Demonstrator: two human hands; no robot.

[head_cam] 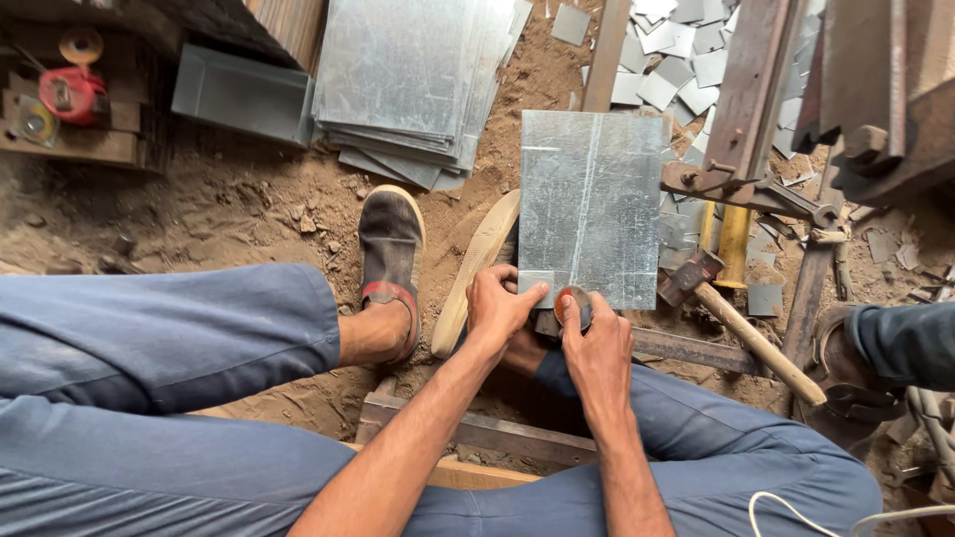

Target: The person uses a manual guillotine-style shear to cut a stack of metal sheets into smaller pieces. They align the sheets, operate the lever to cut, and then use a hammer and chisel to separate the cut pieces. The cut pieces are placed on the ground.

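Pinching the near left corner of a metal sheet, the left hand keeps it flat and steady, thumb on top, fingers curled under the edge. Beside it the right hand closes around a small round tool with an orange rim, pressed against the sheet's near edge, seemingly to mark or score it. That sheet lies on a rusty iron bar over the sandy ground, between the person's knees, so both hands reach it easily. A wooden-handled hammer rests just right of the sheet, a stack of similar sheets farther off, and a sandal is planted left.
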